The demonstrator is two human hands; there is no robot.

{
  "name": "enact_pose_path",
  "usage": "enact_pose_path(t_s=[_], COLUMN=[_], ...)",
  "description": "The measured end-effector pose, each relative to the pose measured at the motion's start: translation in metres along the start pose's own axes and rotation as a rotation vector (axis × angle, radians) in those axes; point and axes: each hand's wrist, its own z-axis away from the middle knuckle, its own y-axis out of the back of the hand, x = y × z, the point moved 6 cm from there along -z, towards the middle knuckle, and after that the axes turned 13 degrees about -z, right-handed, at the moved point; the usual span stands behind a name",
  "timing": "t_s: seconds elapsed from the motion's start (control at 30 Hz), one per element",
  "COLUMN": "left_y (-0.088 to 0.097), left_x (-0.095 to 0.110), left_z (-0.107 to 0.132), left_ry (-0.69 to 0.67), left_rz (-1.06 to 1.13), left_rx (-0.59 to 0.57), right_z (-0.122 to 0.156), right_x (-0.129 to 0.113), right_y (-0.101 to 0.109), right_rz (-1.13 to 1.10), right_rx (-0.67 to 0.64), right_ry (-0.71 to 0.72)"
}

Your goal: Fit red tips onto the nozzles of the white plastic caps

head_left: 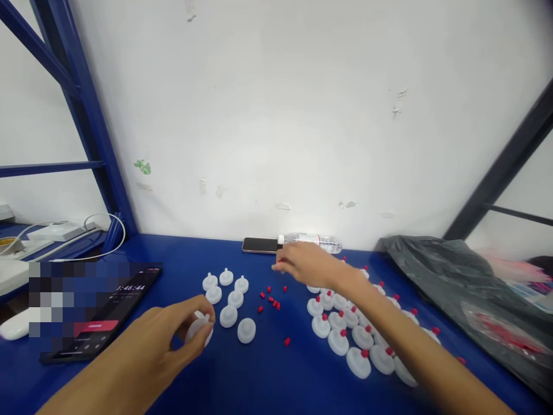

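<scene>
My left hand (pixel 185 331) grips a white, round nozzle lid (pixel 199 329) between thumb and fingers, its spout pointing up. Above the middle of the blue table, my right hand (pixel 302 262) is closed in a pinch, with a bit of a small red cap (pixel 281 261) showing at the fingertips. Several loose red caps (pixel 271 299) lie below it, and a single red cap (pixel 287 342) sits nearer to me. Between the hands stand several uncapped white lids (pixel 235 298). Under my right forearm are rows of white lids with red caps on their spouts (pixel 338 341), partly hidden.
A dark phone (pixel 259 245) and a clear plastic bottle (pixel 330 244) lie against the wall. At the left is a tablet-like screen (pixel 112 311) showing a timer, beside white cables (pixel 103 253). A grey plastic bag (pixel 432 276) with red pieces covers the right side.
</scene>
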Motion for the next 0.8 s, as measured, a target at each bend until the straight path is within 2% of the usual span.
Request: enact_pose_path(t_s=[0.07, 0.17, 0.27, 0.4, 0.5, 0.67, 0.8], left_y=[-0.012, -0.024, -0.032, -0.039, -0.042, -0.044, -0.033], left_x=[-0.002, -0.004, -0.005, -0.006, -0.004, 0.005, 0.014], left_z=[-0.003, -0.002, 0.0, -0.002, -0.006, -0.009, -0.005], left_ry=[-0.015, -0.055, -0.067, 0.003, 0.032, 0.057, 0.108], left_rz=[-0.029, -0.012, -0.012, -0.123, -0.21, -0.269, -0.219], left_rx=[-0.112, -0.127, -0.157, -0.243, -0.264, -0.311, -0.191], right_z=[-0.005, -0.008, -0.007, 0.004, 0.022, 0.051, 0.05], right_x=[0.005, 0.008, 0.012, 0.014, 0.012, 0.0, -0.009], right_y=[-0.019, -0.032, -0.024, 0.0, 0.008, -0.001, -0.009], right_rz=[0.007, -0.004, -0.018, -0.017, -0.016, 0.037, 0.088], right_rx=[-0.066, -0.113, -0.092, -0.052, -0.147, -0.353, -0.367], right_ry=[-0.031, -0.064, -0.102, -0.185, -0.275, -0.407, -0.369])
